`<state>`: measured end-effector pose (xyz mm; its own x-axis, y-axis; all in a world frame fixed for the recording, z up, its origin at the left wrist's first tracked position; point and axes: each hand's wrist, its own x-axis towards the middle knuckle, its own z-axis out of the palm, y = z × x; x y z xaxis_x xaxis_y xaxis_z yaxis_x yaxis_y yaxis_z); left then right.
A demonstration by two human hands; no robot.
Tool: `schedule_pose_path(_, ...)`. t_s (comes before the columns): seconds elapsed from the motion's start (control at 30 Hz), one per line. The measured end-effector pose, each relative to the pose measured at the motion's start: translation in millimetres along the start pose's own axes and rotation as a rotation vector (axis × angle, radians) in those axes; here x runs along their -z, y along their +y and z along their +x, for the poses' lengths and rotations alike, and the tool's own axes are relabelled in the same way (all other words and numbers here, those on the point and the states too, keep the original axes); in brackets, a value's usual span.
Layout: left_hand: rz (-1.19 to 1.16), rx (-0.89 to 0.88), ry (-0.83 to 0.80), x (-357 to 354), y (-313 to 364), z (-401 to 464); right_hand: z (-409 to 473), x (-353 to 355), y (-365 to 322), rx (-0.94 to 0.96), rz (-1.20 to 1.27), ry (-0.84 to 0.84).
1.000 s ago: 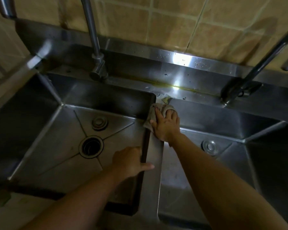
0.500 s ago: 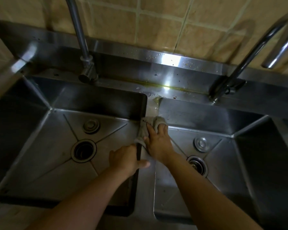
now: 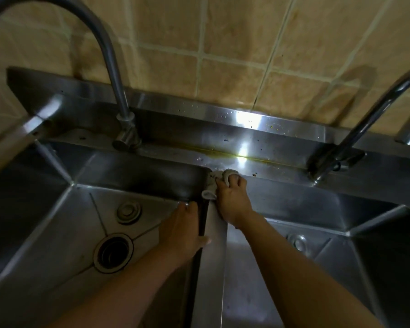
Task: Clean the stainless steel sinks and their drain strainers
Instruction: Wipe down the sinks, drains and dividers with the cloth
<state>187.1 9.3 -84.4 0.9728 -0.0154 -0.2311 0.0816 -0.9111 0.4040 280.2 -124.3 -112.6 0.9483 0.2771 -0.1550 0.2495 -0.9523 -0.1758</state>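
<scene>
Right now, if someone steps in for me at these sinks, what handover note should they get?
Right hand: presses a cloth onto the far end of the divider between the basins, beside the back ledge.
Left hand: grips the divider's left edge, thumb on top, bracing.
Left sink: drain open, no strainer seated; a round fitting sits behind it.
Right sink: its round fitting is partly hidden by the forearm.
Done: cannot judge; the divider is being wiped.
Left: specks on the ledge and backsplash; probably both basins and strainers.
</scene>
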Motion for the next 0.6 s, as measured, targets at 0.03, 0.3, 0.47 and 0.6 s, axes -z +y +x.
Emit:
schedule_pose_path(0.03, -0.017, -0.006, -0.006, 2.4, 3.3, 5.7, 7.9, 4.8, 2.5, -0.006, -0.013, -0.007)
schedule_pose_path(0.3, 0.061, -0.118, -0.010, 8.6, 30.6, 54.5, 63.1, 29.1, 12.5, 0.066, -0.069, 0.155)
schedule_pose_path(0.47, 0.150, -0.149, -0.011, -0.6, 38.2, 87.4, 75.7, 11.3, 43.3, 0.173, -0.087, 0.031)
schedule_pose_path(0.6, 0.230, -0.148, 0.061, -8.7, 48.4, 100.0, 67.0, 8.8, 70.3, 0.133, -0.030, 0.109)
